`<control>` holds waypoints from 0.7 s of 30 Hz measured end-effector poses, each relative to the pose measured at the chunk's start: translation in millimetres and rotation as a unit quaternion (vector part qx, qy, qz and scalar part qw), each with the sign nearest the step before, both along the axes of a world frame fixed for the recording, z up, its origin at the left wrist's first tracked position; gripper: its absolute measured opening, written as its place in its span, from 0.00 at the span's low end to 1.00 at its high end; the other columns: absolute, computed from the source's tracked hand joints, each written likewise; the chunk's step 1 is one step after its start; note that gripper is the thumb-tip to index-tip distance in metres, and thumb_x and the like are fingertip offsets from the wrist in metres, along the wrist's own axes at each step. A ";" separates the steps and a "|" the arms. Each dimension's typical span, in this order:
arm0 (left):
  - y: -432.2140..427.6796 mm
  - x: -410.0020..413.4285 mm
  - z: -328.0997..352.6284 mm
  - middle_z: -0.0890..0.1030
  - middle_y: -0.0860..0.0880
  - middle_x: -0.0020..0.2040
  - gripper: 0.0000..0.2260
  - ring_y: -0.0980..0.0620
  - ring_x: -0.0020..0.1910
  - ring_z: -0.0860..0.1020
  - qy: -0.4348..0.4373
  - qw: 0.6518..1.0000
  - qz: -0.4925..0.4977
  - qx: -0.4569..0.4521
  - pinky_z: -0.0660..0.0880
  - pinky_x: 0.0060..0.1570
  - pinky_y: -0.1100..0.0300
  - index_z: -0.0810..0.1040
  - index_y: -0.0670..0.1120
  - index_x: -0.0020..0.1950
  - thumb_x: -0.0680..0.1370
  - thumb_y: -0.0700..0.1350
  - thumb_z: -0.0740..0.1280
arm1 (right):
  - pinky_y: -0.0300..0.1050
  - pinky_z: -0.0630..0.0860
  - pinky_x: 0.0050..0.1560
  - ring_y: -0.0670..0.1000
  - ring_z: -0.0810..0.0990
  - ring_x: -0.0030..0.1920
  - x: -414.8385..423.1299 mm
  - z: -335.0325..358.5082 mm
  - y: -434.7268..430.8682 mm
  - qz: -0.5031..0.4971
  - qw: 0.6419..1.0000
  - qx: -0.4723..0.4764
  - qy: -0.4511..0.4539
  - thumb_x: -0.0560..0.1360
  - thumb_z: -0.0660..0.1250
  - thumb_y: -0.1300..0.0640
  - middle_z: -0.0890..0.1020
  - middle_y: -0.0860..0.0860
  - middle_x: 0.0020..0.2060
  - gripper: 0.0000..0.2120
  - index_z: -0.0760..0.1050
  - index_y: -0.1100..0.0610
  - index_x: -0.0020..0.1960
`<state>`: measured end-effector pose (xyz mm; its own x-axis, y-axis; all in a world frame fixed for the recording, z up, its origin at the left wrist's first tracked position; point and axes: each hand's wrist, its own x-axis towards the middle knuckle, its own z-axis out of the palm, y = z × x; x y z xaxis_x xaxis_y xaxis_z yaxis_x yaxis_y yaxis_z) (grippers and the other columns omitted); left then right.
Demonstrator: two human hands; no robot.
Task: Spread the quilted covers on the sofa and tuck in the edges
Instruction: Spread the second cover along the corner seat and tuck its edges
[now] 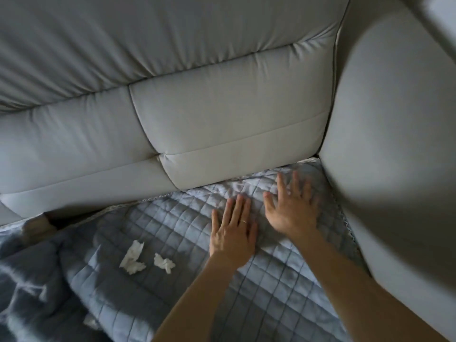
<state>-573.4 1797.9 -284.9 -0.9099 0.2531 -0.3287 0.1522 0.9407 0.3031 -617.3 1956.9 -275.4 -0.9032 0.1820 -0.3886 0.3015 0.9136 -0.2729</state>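
Beneath the flat, straight fingers (pixel 240 206) of the left hand (pixel 233 233) and right hand (pixel 292 211) lies the quilted cover (pixel 172 233), ungripped.

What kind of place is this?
Probably a living room in a home: a grey sofa with a padded armrest, a quilted cover spread on its seat, and crumpled tissues lying on the cover.
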 end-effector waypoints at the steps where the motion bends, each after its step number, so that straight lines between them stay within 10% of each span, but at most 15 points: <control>1: -6.8 11.9 0.2 0.43 0.54 0.80 0.28 0.51 0.78 0.40 -0.011 1.000 -0.011 -0.003 0.42 0.75 0.42 0.45 0.52 0.80 0.82 0.58 0.47 | 0.68 0.43 0.74 0.60 0.42 0.79 20.9 3.6 -16.4 0.041 0.998 -0.007 0.044 0.79 0.48 0.35 0.46 0.53 0.80 0.31 0.49 0.43 0.79; 10: -103.7 76.5 14.6 0.46 0.57 0.80 0.27 0.52 0.79 0.44 -0.014 0.991 -0.109 -0.074 0.40 0.74 0.39 0.46 0.59 0.79 0.81 0.59 0.49 | 0.79 0.39 0.67 0.61 0.26 0.74 97.6 5.9 -67.7 0.064 0.991 0.037 -0.114 0.79 0.37 0.36 0.28 0.48 0.76 0.28 0.29 0.36 0.75; 16: -206.7 84.7 65.6 0.67 0.52 0.75 0.25 0.50 0.76 0.61 0.027 0.994 -0.058 -0.092 0.59 0.72 0.37 0.65 0.57 0.75 0.77 0.54 0.59 | 0.71 0.44 0.73 0.62 0.37 0.78 107.3 61.1 -139.5 0.075 0.988 -0.001 -0.132 0.80 0.49 0.40 0.39 0.55 0.79 0.34 0.39 0.48 0.80; 21: -363.3 98.9 109.4 0.66 0.47 0.76 0.23 0.47 0.75 0.63 0.111 0.983 0.113 -0.088 0.61 0.72 0.39 0.71 0.49 0.72 0.77 0.51 0.58 | 0.68 0.59 0.71 0.61 0.53 0.78 126.3 84.7 -267.1 0.146 0.987 -0.051 -0.033 0.76 0.50 0.38 0.58 0.58 0.78 0.33 0.59 0.52 0.78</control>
